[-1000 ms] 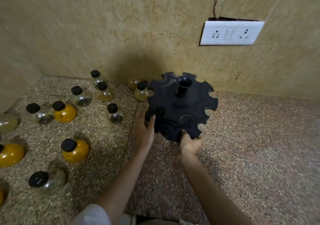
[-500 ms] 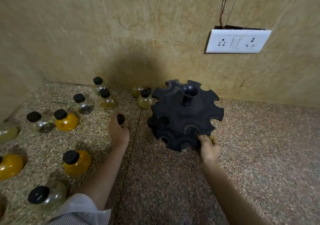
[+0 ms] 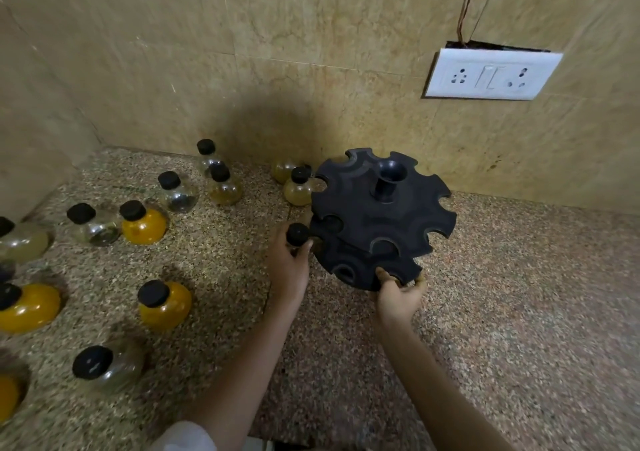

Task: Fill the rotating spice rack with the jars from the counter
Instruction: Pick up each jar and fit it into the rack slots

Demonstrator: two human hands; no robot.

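A black two-tier spice rack [image 3: 384, 218] with notched slots and a central post stands on the speckled counter near the back wall. My right hand [image 3: 398, 294] grips the front edge of its lower tier. My left hand [image 3: 289, 267] is closed around a small jar [image 3: 298, 235] with a black cap, held right against the rack's left side; the jar's body is hidden by my fingers. Several round jars with black caps stand on the counter to the left, some yellow-orange such as one jar [image 3: 164, 305], some clear such as another jar [image 3: 178, 192].
Two yellowish jars [image 3: 298, 189] stand just behind the rack's left edge. A white socket plate [image 3: 491, 74] with loose wires is on the tiled wall above. Bare speckled counter [image 3: 519, 312] stretches to the right of the rack.
My left hand left the rack, reached left to a jar on the counter, picked it up and brought it to the rack's left side. My right hand shifted right along the lower tier's edge.
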